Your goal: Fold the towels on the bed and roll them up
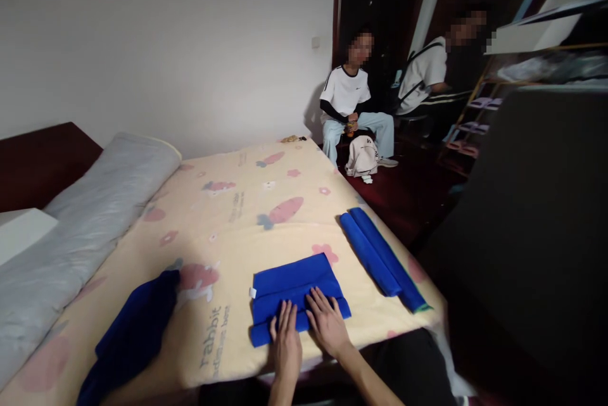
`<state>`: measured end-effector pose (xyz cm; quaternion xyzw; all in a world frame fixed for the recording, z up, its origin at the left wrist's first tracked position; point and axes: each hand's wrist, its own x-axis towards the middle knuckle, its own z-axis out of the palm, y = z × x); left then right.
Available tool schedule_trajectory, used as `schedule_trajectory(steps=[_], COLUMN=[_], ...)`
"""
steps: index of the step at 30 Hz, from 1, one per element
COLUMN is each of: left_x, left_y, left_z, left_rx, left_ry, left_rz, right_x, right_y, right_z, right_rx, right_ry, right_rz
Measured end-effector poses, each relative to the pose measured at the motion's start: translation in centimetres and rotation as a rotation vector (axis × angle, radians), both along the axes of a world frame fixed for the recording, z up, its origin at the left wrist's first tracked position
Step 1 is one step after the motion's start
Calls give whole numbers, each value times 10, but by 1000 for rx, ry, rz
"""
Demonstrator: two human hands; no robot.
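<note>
A blue towel [294,276] lies on the bed, its near edge rolled or folded over and a small white tag at its left side. My left hand [287,336] rests flat on the near fold, fingers stretched forward. Beside it, my right hand [327,322] presses on the towel with fingers spread. Two rolled blue towels [370,254] lie side by side to the right. Over on the left, a crumpled dark blue cloth [137,330] sits in a loose heap.
A patterned sheet [237,222] covers the bed. Along its left side runs a grey pillow [114,184]. One person [349,92] sits past the far corner near a light backpack [363,156]; another person [422,76] sits farther right. A dark panel [532,222] stands at right.
</note>
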<state>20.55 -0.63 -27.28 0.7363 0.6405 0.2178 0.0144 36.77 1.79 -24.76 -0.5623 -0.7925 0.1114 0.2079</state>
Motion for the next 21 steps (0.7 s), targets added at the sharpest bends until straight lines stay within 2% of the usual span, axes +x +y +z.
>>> schedule_trajectory(steps=[2,4,9,11,16,21], left_x=[11,7,-41,-49,-32,-27], left_y=[5,6,-2,-4,-1,-4], left_z=[-2,-2,5,8,6,2], left_rx=[-22,-19,4,-16,20,35], left_ry=[-21,-43,-157,-191,-159,-123], left_rz=[-71,-88,-56,-55,10,-13], right_x=[-1,6,38,40,26,27], right_y=[1,3,4,4,4,3], right_z=[3,4,-7,-11,-15,-18], right_rx=[-12,-16,87,114,103,128], right_ry=[-2,-7,-17,-29,-52,-28], right_rz=[67,75,-42,-91,-194,-182])
